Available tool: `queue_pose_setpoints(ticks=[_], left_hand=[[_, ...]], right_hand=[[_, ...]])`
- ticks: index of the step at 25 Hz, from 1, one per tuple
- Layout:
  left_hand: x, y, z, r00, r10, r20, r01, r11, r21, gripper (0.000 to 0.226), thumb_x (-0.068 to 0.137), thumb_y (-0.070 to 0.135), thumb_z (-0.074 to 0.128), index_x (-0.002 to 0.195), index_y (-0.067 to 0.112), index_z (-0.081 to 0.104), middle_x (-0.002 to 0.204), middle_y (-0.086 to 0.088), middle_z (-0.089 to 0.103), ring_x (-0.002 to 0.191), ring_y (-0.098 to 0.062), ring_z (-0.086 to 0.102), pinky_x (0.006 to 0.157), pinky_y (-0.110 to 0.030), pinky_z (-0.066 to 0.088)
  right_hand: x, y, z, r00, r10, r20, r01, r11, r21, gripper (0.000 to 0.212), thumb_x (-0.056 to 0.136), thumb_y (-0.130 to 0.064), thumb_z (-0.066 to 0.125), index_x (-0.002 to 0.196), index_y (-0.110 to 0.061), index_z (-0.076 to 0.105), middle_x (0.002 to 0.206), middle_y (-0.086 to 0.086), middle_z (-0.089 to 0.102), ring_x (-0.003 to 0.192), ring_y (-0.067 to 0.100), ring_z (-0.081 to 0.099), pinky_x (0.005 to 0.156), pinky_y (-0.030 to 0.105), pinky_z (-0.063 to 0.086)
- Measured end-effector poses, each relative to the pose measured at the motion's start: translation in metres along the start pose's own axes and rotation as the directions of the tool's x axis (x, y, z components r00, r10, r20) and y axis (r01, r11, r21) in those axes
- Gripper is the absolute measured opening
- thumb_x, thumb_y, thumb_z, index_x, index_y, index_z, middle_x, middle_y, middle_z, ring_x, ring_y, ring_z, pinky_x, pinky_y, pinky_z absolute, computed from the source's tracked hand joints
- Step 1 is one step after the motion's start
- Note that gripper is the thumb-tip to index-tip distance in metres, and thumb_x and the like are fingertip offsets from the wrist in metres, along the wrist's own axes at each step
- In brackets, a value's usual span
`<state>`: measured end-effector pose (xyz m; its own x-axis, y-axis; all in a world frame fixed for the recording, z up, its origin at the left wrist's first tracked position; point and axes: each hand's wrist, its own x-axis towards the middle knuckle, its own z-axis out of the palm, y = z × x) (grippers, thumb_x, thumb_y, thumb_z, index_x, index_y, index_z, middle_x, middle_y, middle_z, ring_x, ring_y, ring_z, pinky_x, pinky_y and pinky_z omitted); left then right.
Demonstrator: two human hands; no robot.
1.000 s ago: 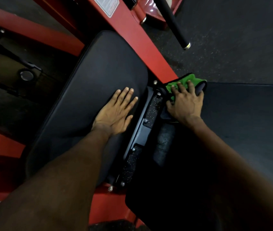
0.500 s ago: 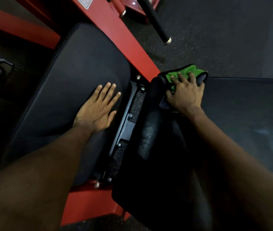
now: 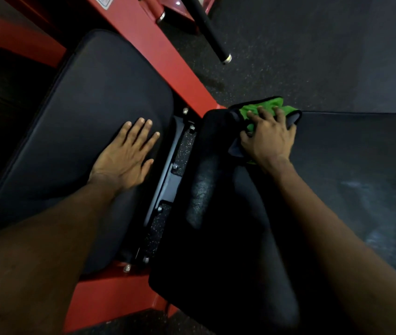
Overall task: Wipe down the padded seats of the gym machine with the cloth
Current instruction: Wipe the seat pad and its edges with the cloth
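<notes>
Two pads are shown on one red frame (image 3: 168,68). The cloth (image 3: 268,105) is bunched beneath the right hand (image 3: 268,139), clutched by its curled fingers and pressed onto the far corner of the right pad (image 3: 216,226), presumably so that this edge is wiped. Beside the grip, the left hand (image 3: 125,155) is laid flat, holding nothing, on the left pad (image 3: 95,93), apparently as a brace.

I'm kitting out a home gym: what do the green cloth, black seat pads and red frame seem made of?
Green cloth: probably microfiber, from its fuzzy nap and dark stitched edge. Black seat pads: likely vinyl over foam, smooth with a faint sheen and rounded, seamed edges. Red frame: apparently painted steel, flat, hard-edged and evenly glossy.
</notes>
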<state>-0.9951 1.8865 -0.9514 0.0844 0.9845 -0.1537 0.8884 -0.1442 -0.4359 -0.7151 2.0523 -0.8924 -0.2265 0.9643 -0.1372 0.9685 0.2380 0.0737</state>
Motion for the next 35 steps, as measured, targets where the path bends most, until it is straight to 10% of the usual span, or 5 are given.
queue_pose_setpoints(ticks=[5, 11, 18, 35], left_hand=[[0.001, 0.001, 0.0, 1.0, 0.01, 0.02, -0.01, 1.0, 0.023, 0.074, 0.101, 0.05, 0.012, 0.161, 0.011, -0.006, 0.168, -0.022, -0.006, 0.156, -0.038, -0.005, 0.125, -0.052, -0.003], [0.001, 0.0, 0.001, 1.0, -0.002, 0.009, 0.001, 1.0, 0.016, 0.074, 0.101, 0.05, 0.015, 0.161, 0.011, -0.005, 0.168, -0.022, -0.005, 0.156, -0.037, -0.004, 0.123, -0.052, -0.008], [0.001, 0.001, 0.001, 1.0, 0.002, 0.02, -0.003, 1.0, 0.02, 0.074, 0.101, 0.049, 0.011, 0.16, 0.011, -0.01, 0.168, -0.022, -0.008, 0.156, -0.038, -0.006, 0.123, -0.052, -0.006], [0.003, 0.001, 0.001, 1.0, -0.018, -0.021, 0.018, 1.0, -0.01, 0.073, 0.102, 0.047, 0.006, 0.159, 0.004, -0.011, 0.167, -0.023, -0.009, 0.156, -0.035, -0.004, 0.125, -0.049, -0.005]], right_hand=[[-0.016, -0.047, 0.014, 0.999, -0.011, 0.054, 0.017, 0.994, -0.109, 0.061, 0.092, -0.04, 0.057, 0.148, -0.019, 0.045, 0.156, 0.006, 0.04, 0.149, 0.036, 0.022, 0.105, 0.057, 0.032], [-0.086, -0.067, 0.032, 0.911, -0.34, 0.235, 0.366, 0.928, -0.074, 0.059, 0.094, -0.041, 0.057, 0.15, -0.027, 0.044, 0.163, -0.003, 0.031, 0.152, 0.03, 0.018, 0.106, 0.052, 0.031], [0.005, -0.025, 0.008, 0.997, -0.069, 0.043, 0.073, 0.993, -0.093, 0.055, 0.09, -0.037, 0.057, 0.143, -0.022, 0.053, 0.159, 0.002, 0.039, 0.152, 0.034, 0.017, 0.113, 0.063, 0.025], [0.005, -0.07, 0.035, 0.973, -0.196, 0.123, 0.211, 0.969, -0.129, 0.069, 0.096, -0.068, 0.04, 0.153, -0.029, 0.038, 0.164, 0.007, 0.029, 0.154, 0.039, 0.004, 0.113, 0.068, 0.017]])
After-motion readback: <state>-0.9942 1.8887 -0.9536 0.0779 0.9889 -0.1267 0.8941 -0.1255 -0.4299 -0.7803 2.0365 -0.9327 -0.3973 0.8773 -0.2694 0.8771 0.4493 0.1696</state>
